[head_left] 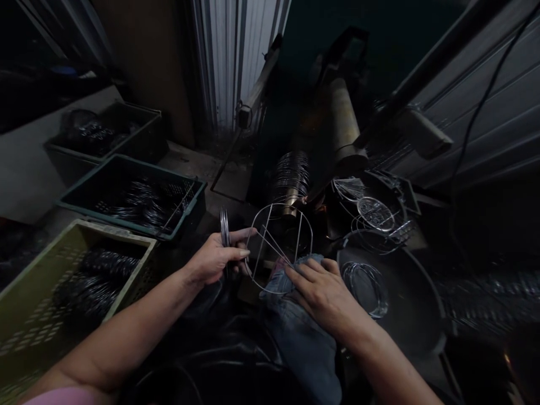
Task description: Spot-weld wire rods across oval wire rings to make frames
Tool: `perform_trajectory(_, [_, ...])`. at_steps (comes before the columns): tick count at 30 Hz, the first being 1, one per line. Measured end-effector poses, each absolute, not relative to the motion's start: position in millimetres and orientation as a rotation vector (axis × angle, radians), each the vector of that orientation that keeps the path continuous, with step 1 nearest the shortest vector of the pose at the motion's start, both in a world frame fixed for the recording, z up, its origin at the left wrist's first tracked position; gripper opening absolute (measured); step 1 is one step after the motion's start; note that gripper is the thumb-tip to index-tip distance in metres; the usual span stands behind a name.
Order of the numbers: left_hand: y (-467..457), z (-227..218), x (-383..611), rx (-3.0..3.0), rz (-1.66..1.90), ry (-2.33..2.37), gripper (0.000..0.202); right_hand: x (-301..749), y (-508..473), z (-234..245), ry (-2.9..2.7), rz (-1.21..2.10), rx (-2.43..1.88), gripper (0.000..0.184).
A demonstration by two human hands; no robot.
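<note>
- L hand (212, 260) grasping rnd wire frame (262, 242), stacked shiny metal rings (224, 226)
- R hand (318, 287) over crumpled cloth (306, 351); grip: can't tell
- 8 o'clock: perf. plastic crate (31, 309)
- 4 o'clock: rnd basin (411, 301)

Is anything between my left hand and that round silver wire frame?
Nothing visible: your left hand is at the left rim of the round silver wire frame; shiny metal rings it holds sit farther left.
</note>
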State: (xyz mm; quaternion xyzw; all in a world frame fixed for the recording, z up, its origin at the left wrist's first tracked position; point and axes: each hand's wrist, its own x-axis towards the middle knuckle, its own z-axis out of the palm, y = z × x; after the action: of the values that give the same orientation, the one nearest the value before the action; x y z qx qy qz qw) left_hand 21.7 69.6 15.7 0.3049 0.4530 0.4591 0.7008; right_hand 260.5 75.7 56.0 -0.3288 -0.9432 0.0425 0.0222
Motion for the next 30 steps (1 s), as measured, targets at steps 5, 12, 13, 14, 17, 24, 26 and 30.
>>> perform_trajectory(5, [79.4,22.4,24.1,0.653,1.060,0.990,0.051,262.5,90.9,66.2,-2.956,0.127,-0.998,0.036])
perform_trajectory(12, [85.6,33.8,27.8,0.666,1.056,1.005,0.050,266.9,102.9,77.2,-2.991,0.151,-0.968,0.032])
perform_trajectory(13, [85.6,34.8,28.1,0.660,1.053,1.005,0.050,267.2,103.5,78.8,-2.994,0.159,-0.965,0.032])
perform_trajectory(14, [85.4,35.5,28.4,0.653,1.050,1.003,0.050,267.3,104.0,80.2,-2.997,0.168,-0.960,0.032])
perform_trajectory(17, [85.1,36.4,29.1,0.633,1.051,0.984,0.048,266.3,105.4,82.4,-3.001,0.194,-0.958,0.033])
perform_trajectory(24, [83.8,32.8,30.3,0.570,1.099,0.928,0.045,268.8,100.2,85.9,-2.979,0.163,-0.980,0.030])
perform_trajectory(26, [81.3,28.4,28.7,0.524,1.110,0.886,0.043,271.8,93.5,96.2,-2.958,0.112,-0.955,0.030])
perform_trajectory(30, [71.0,9.0,27.0,0.313,1.119,0.832,0.038,253.7,83.7,120.8,-2.888,-0.034,-0.895,0.027])
